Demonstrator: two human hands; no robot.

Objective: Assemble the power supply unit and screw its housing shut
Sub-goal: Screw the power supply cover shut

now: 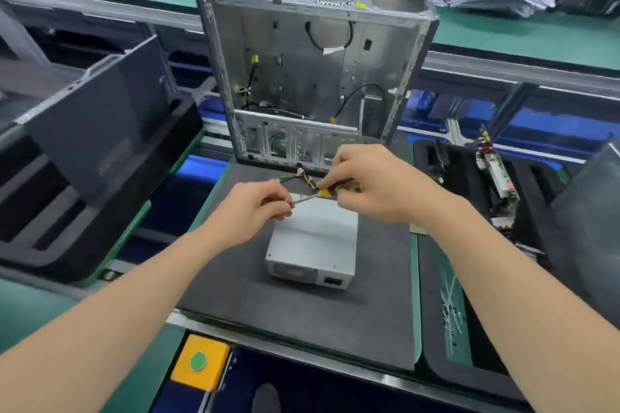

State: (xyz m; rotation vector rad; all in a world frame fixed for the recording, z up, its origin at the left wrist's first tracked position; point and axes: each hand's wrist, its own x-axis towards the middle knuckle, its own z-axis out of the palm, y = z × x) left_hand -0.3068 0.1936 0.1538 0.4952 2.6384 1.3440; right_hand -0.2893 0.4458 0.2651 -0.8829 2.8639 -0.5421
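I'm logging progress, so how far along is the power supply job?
Done: the supply lies closed on the mat, wires out its far end. In hand: the right hand grips a screwdriver, the left hand pinches its shaft. Left: driving the screws; I cannot tell whether any is in.

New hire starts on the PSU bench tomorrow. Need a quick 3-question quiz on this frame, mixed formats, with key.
1. The screwdriver handle is gripped by: A the left hand, B the right hand, C neither.
2. True or false: the power supply unit lies on the black mat, outside the open chassis.
3. Fill in: the left hand pinches the screwdriver's metal ____.
Key: 1 B; 2 true; 3 shaft.
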